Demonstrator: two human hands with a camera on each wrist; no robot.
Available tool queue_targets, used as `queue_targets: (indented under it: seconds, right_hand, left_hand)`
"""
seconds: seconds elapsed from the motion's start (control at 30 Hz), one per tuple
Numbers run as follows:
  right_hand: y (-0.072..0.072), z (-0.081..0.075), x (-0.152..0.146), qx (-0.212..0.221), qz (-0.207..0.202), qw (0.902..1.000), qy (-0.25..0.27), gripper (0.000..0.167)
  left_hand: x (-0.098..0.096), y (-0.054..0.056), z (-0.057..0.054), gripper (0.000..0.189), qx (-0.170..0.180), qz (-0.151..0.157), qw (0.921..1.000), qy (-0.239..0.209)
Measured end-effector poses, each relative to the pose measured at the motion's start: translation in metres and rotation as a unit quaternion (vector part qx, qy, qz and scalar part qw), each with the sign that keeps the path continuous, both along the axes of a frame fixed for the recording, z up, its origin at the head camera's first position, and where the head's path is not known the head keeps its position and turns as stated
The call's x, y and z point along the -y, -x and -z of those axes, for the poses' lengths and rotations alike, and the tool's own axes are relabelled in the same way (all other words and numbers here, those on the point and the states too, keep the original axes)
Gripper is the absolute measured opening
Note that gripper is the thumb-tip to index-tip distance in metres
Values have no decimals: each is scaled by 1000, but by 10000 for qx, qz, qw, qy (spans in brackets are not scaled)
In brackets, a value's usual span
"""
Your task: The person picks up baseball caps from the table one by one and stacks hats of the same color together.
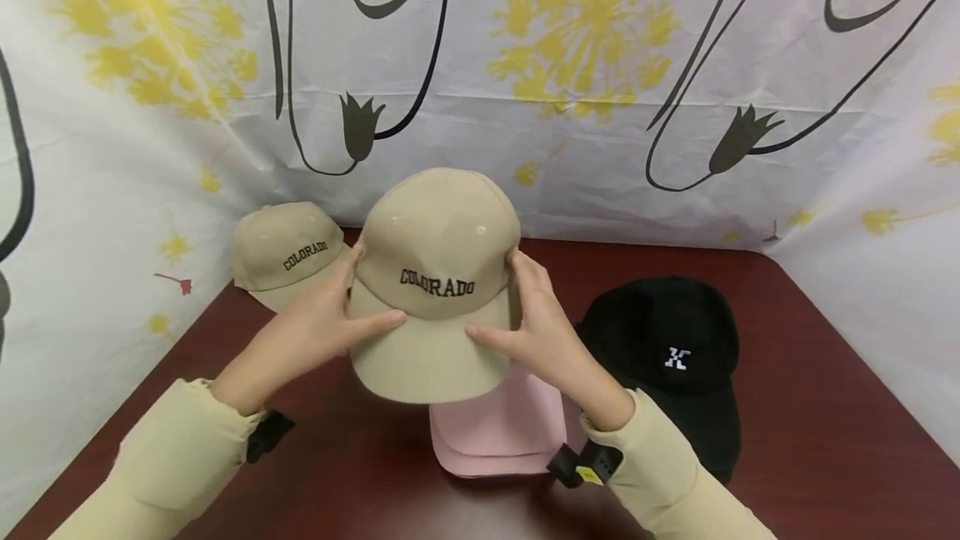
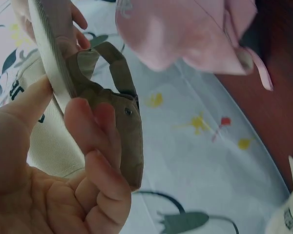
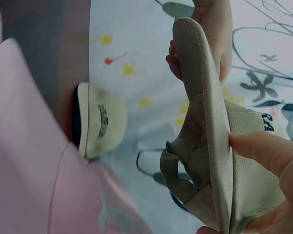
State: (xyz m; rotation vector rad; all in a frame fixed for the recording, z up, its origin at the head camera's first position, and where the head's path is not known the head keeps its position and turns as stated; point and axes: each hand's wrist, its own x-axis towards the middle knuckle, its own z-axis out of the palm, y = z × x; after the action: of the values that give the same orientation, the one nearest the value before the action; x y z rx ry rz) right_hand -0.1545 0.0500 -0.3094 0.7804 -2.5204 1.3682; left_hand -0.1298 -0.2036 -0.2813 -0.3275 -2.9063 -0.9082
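Note:
Raised above the table is a beige baseball cap with "COLORADO" in dark letters, its front and brim facing me. My left hand grips it on one side, thumb on the brim and fingers curled underneath. On the other side my right hand holds it the same way, its thumb pressing the brim. Both wrist views show the cap's back strap. Below and partly hidden by the held cap and right hand lies a pink cap.
A second beige "COLORADO" cap sits at the back left of the dark red table. Right of my right hand lies a black cap with a white logo. White patterned cloth stands around the back and sides.

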Motion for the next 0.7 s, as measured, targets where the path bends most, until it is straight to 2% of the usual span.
queue_targets:
  seconds: [0.13, 0.23, 0.37, 0.53, 0.6, 0.7]
  right_hand:
    - [4, -1, 25, 33, -155, 9999, -34, 99]
    - [6, 2, 47, 328, -295, 9990, -23, 102]
    - [6, 14, 74, 902, -611, 9938, 205, 105]
    - [2, 41, 95, 1687, -942, 9805, 355, 103]
    - [1, 52, 99, 2004, -1039, 9730, 489, 99]
    - [-2, 66, 99, 2500, -921, 9615, 680, 96]
  left_hand:
    - [23, -8, -4, 105, 94, -327, 9991, 242]
    - [42, -14, -5, 104, 242, -506, 9977, 370]
    - [69, -20, 3, 103, 530, -577, 9954, 557]
    - [91, -23, 28, 102, 1221, -499, 9902, 458]
    - [94, -24, 42, 102, 1446, -468, 9877, 359]
    - [91, -23, 60, 101, 1685, -363, 9849, 180]
